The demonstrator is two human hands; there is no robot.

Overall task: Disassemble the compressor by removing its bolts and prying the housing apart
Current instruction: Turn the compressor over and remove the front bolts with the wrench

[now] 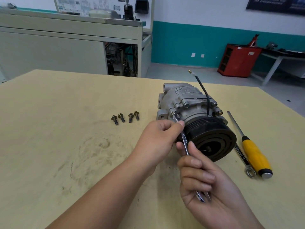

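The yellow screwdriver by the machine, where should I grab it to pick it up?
Grab the fat yellow handle, reaching down from above on its right side. It lies flat on the table, nearest you, with the thin metal shaft pointing away. A spare wrench and the compressor crowd its left side, so the right is freer.

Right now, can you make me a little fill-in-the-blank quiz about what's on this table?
___ loose steel bolts lie on the beige wooden table.
The long-shafted screwdriver beside the grey metal compressor has a ___ handle.
The left hand and right hand both hold a slim silver wrench beside the compressor's ___ pulley.
Missing words: four, yellow, black.
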